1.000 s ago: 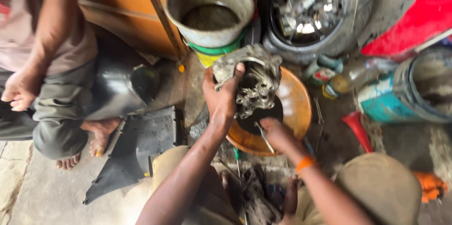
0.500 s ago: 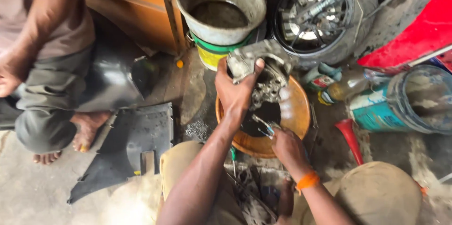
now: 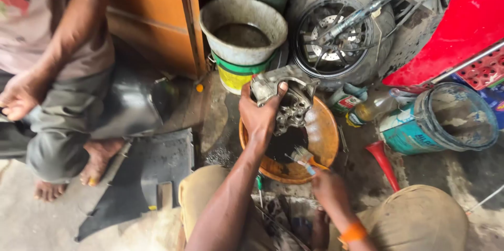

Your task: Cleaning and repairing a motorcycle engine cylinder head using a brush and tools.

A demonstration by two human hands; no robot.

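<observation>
I'm squatting on a grimy, oil-stained concrete floor point(image 3: 210, 125) of a repair shop, with a red motorcycle point(image 3: 451, 25) and its front wheel point(image 3: 336, 35) just ahead of me. Between my knees sits an orange basin point(image 3: 323, 135) holding dark liquid, placed there so whatever drips off the part lands in it. My left hand point(image 3: 260, 117) is clamped around a grey metal engine casting point(image 3: 286, 98), thumb over its upper edge, holding it tilted above the far rim of the basin so its open face turns toward me. My right hand point(image 3: 328, 188) sits at the near rim, fingers pinched on a small brush point(image 3: 303, 157) whose bristles point up toward the casting. Beyond the basin a grey tub of murky liquid point(image 3: 243, 30) rests on a yellow-green bucket point(image 3: 236, 75); a teal paint can point(image 3: 441, 119) and a bottle point(image 3: 375, 105) stand to the right. Another person sits at the left, one hand point(image 3: 18, 96) resting on a knee.
</observation>
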